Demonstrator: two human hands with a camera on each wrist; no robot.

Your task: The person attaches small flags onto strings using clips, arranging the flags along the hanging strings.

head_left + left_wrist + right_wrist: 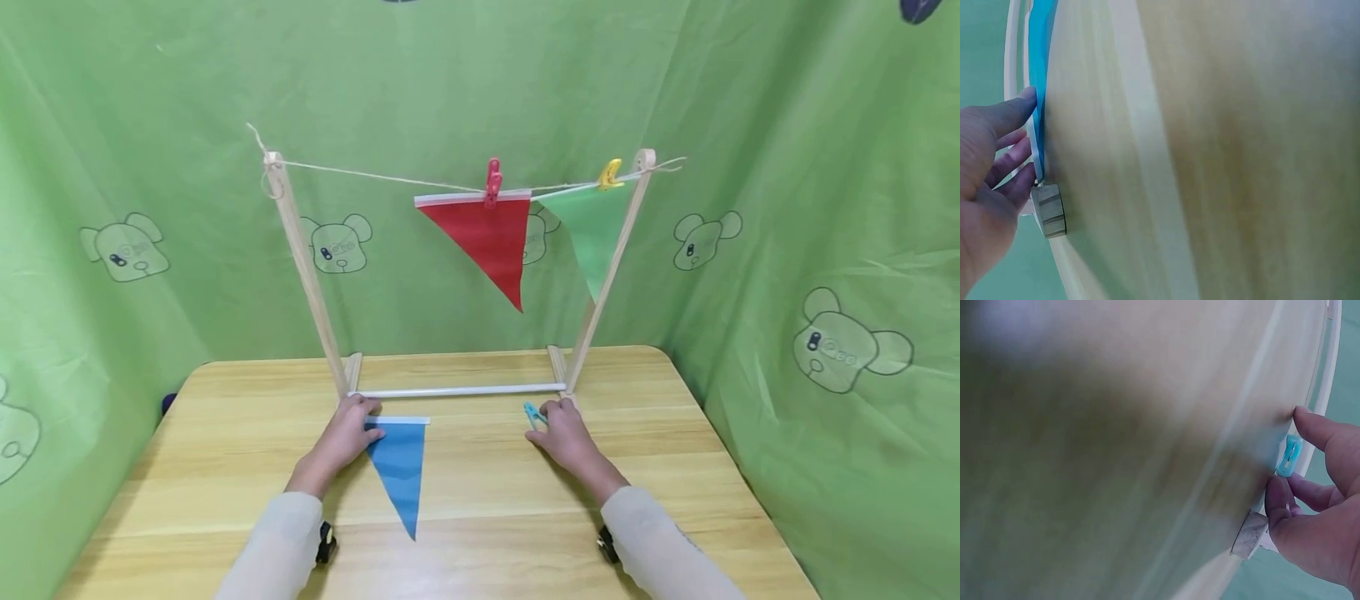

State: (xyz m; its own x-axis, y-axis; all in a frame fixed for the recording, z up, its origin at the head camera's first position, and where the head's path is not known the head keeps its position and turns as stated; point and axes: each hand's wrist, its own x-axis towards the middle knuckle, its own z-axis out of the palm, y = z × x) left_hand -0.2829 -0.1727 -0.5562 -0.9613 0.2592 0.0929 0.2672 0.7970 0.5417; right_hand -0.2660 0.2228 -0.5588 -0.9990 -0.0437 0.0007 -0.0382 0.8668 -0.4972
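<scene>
A blue triangular pennant (401, 462) with a white top hem lies on the table, its point toward me. My left hand (347, 433) pinches its left corner, the thumb over the cloth and the fingers at the hem. My right hand (564, 433) is around a light-blue clothespin (533, 412) near the right post's foot. In the right wrist view, the fingers are right at one end of the clothespin (1289, 456), while the thumb stands apart from it. Above, a red pennant (491, 237) hangs from the string under a pink clothespin (492, 183).
A string (375, 176) spans two wooden posts, the left post (306, 262) and the right post (611, 271). A yellow clothespin (610, 173) holds a green pennant (592, 225) beside the right post. A white rod (457, 391) joins the post feet. Green curtains surround the wooden table (495, 517).
</scene>
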